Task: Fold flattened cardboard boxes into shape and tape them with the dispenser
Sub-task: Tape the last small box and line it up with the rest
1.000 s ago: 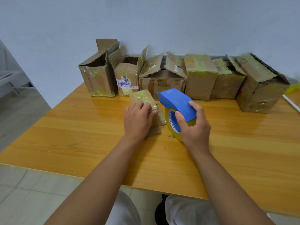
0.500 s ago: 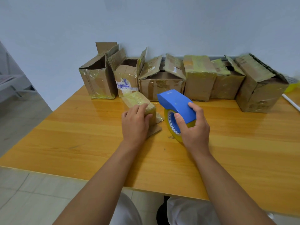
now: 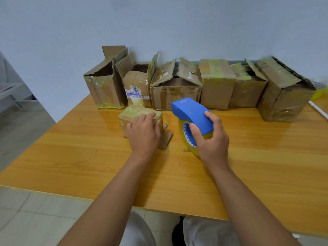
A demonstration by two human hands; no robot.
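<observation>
Head view, nearest first: pale grey floor tiles run under the front edge of a glossy orange-yellow wooden worktop, and white-clothed knees show just below that edge. Two bare forearms reach forward over the wood. The left hand lies palm down, fingers fairly straight, on a small tape-wrapped brown cardboard box that sits on the worktop with a loose flap sticking out toward the middle. Just beside it, the right hand grips a blue plastic tape dispenser loaded with a yellow tape roll, thumb on the near side and fingers curled over the top; the roll's lower edge meets the wood. Farther back, a row of six worn, tape-patched brown cardboard boxes stands along the rear edge, several with flaps up, close against a plain pale blue-grey wall. At far left a grey surface slopes away beside the worktop. A white rod lies at the right edge.
</observation>
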